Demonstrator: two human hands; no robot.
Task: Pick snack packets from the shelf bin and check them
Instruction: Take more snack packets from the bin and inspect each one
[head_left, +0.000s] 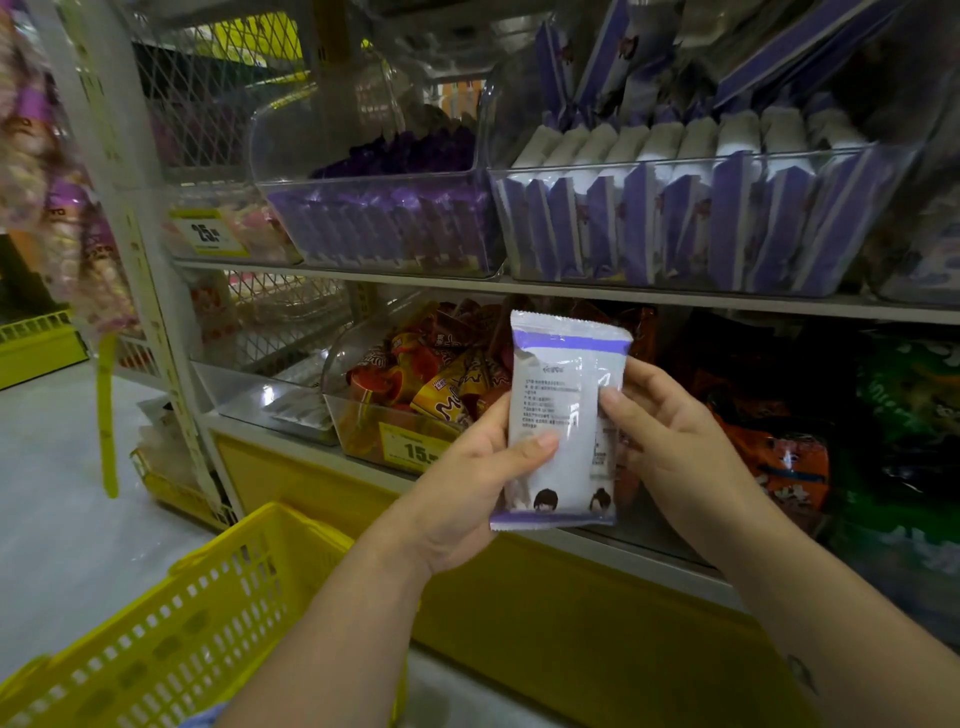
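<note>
Before shelf bins, left hand (462, 483) and right hand (670, 436) gripping white-purple snack packet (563, 415)

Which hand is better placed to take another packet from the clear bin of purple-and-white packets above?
Probably the right hand: the bin sits above it, to the right. The left hand has its thumb across the packet and could hold it alone.

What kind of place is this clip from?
Most likely a shop's snack aisle: clear bins of packets on shelves, yellow price tags, and a yellow shopping basket.
</note>
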